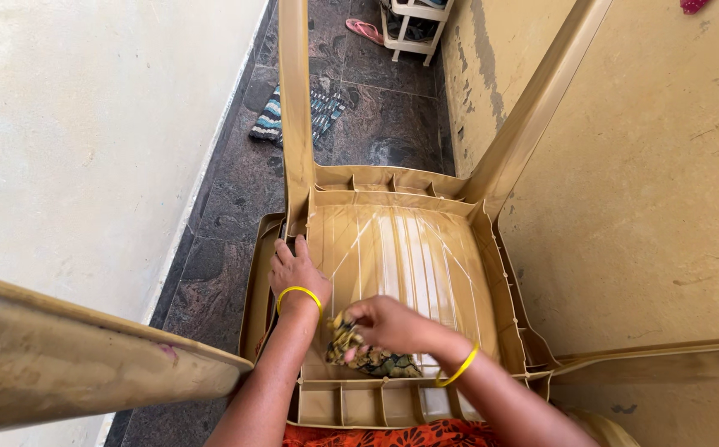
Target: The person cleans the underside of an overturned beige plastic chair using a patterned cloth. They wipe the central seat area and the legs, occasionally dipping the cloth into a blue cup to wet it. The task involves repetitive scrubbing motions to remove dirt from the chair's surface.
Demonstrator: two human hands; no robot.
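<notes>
A tan plastic chair point(405, 248) is turned upside down, its ribbed seat underside facing me and its legs pointing up toward me. My left hand point(295, 269) grips the left rim of the seat, a yellow bangle on the wrist. My right hand point(386, 321), also with a yellow bangle, presses a crumpled dark patterned cloth point(372, 358) against the near part of the seat underside.
A dark stone floor point(227, 215) runs between a pale wall point(86, 124) on the left and a tan wall point(649, 182) on the right. A striped mat point(270, 120), a pink slipper point(365, 31) and a white shoe rack point(413, 25) lie farther off.
</notes>
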